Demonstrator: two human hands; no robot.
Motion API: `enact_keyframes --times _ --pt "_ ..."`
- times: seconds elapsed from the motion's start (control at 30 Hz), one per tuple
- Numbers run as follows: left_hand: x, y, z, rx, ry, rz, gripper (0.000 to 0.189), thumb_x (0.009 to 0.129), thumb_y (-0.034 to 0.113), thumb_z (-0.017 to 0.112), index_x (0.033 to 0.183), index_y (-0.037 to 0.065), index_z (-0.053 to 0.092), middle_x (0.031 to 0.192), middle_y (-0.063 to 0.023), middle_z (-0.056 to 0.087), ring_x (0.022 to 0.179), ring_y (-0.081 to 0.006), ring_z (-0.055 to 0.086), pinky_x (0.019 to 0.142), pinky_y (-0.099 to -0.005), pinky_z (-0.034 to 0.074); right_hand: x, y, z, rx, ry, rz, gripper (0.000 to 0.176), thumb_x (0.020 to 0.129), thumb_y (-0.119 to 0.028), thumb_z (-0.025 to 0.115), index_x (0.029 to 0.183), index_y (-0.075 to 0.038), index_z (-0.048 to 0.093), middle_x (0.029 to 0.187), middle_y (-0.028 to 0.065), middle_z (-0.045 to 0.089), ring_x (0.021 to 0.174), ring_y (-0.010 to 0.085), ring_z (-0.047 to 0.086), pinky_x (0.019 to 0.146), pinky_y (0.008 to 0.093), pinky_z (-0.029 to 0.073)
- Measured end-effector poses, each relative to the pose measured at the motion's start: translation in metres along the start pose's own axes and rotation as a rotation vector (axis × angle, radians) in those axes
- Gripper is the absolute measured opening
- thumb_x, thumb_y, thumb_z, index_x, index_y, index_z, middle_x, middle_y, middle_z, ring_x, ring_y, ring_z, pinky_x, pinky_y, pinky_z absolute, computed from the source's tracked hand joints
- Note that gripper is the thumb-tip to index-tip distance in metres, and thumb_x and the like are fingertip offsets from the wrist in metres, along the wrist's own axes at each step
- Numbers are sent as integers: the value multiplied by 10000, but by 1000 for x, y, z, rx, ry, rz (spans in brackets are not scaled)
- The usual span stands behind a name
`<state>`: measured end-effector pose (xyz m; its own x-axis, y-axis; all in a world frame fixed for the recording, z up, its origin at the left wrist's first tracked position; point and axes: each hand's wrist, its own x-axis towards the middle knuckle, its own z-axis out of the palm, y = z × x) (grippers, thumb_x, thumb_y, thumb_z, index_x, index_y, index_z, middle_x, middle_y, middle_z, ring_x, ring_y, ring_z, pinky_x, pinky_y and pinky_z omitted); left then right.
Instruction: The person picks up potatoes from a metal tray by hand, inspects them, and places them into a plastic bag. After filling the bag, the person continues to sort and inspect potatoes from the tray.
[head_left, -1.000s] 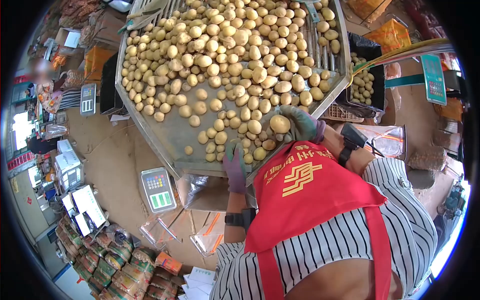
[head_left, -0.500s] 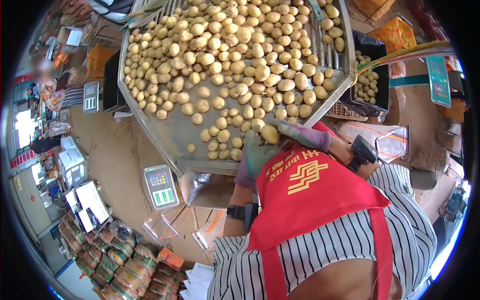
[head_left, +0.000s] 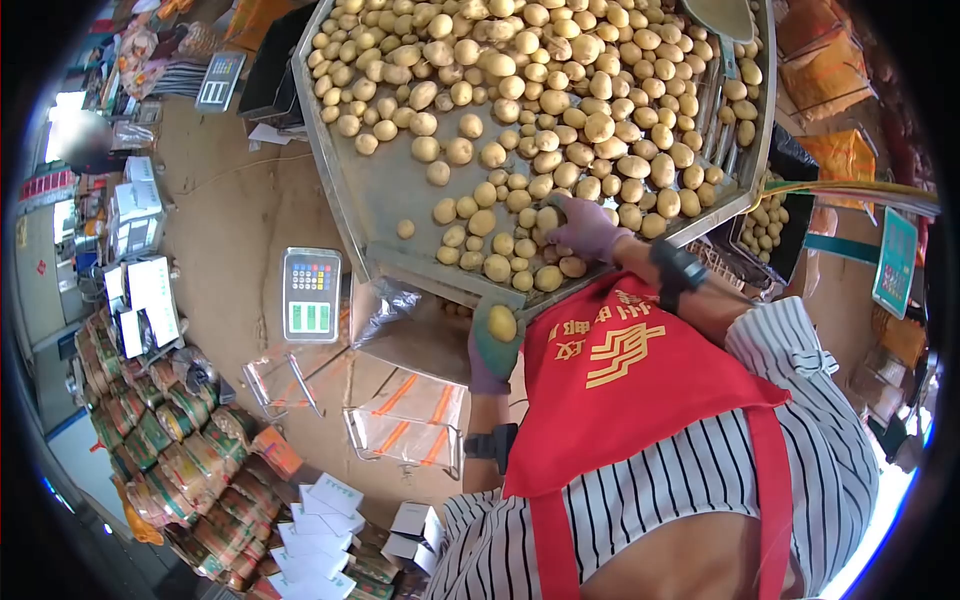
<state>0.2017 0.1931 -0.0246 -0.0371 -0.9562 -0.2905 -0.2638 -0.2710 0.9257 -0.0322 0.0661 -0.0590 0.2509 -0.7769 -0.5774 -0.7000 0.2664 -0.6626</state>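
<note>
A metal sorting table (head_left: 385, 200) carries a large heap of yellow potatoes (head_left: 560, 90). My left hand (head_left: 490, 350), in a purple and green glove, is below the table's near edge and holds one potato (head_left: 503, 323) over an open box lined with a plastic bag (head_left: 400, 325). At the near edge of the heap, my gloved right hand (head_left: 588, 228) has its fingers curled on another potato (head_left: 547, 218). Both wrists wear black bands. A red apron over a striped shirt fills the lower right.
A digital scale (head_left: 311, 295) stands on the floor left of the box. Wire stands with clear bags (head_left: 405, 430) sit below it. A black crate of potatoes (head_left: 768, 225) is at the right. Stacked packed bags (head_left: 165, 440) lie at the lower left.
My left hand has dropped from the table edge to over the box with a potato in it. My right hand has reached back onto the heap. The view has shifted left and down.
</note>
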Motion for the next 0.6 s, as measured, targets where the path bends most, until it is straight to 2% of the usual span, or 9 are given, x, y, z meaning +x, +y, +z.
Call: enact_keyframes --times 0.03,0.07,0.1,0.2,0.37,0.43,0.47,0.57,0.6 --pt "-5 5 -4 77 12 37 323 829 11 651 1123 14 515 1009 -53 580 882 -150 588 783 -293 534 3 7 -3 438 -91 -31 580 839 -250 683 1340 -93 436 1160 132 609 911 234 673 771 355 537" --pt "-11 6 -6 152 23 71 277 891 46 617 1138 13 497 1051 -48 568 898 -161 592 808 -307 550 -20 -20 -29 909 -396 -22 585 886 -215 623 1395 -65 375 1228 116 585 867 219 686 779 302 549" --pt "-17 -8 -6 135 35 68 277 891 46 617 1138 13 497 1051 -48 568 898 -161 592 808 -307 550 -26 -19 -27 890 -402 -15 585 886 -215 623 1395 -65 375 1228 116 585 867 219 686 779 302 549" --pt "-22 -44 -19 -1436 345 -622 187 934 224 582 990 46 592 905 -68 612 868 -203 615 743 -341 569 -32 -22 -20 1609 -594 -217 531 933 -199 534 1411 -39 368 1274 160 557 1062 262 638 914 357 534" --pt "-43 -63 -38 -1519 495 -640 218 931 293 578 939 78 609 867 -70 637 832 -213 628 682 -350 563 -11 -19 -4 1792 -755 -131 534 953 -370 529 1355 -30 436 1270 187 553 1076 304 622 900 401 535" --pt "-58 -100 -59 -1840 136 -346 284 928 364 563 948 88 623 856 -62 652 812 -216 633 663 -338 549 -5 -16 4 1790 -709 -101 480 965 -413 516 1196 7 535 1054 117 652 917 252 663 760 357 569" --pt "-73 -113 -70 -1761 262 -277 318 922 399 555 959 93 630 875 -65 656 820 -218 637 661 -337 543 -9 -27 2 1792 -537 46 386 982 -388 496 1059 -25 600 928 78 670 786 215 663 662 334 564" --pt "-149 -173 -120 -1445 665 -172 398 868 474 577 1004 106 643 963 -76 659 891 -223 647 696 -353 542 -26 -29 -5 1561 -466 -19 386 974 -384 509 1086 -24 590 957 85 665 820 225 655 694 337 553" --pt "-182 -218 -137 -1470 946 -176 432 848 471 594 1055 93 621 1011 -94 648 940 -246 638 729 -375 545 -36 -23 -11 1452 -419 -56 388 971 -383 515 1099 -23 585 971 89 662 838 229 650 710 338 547"
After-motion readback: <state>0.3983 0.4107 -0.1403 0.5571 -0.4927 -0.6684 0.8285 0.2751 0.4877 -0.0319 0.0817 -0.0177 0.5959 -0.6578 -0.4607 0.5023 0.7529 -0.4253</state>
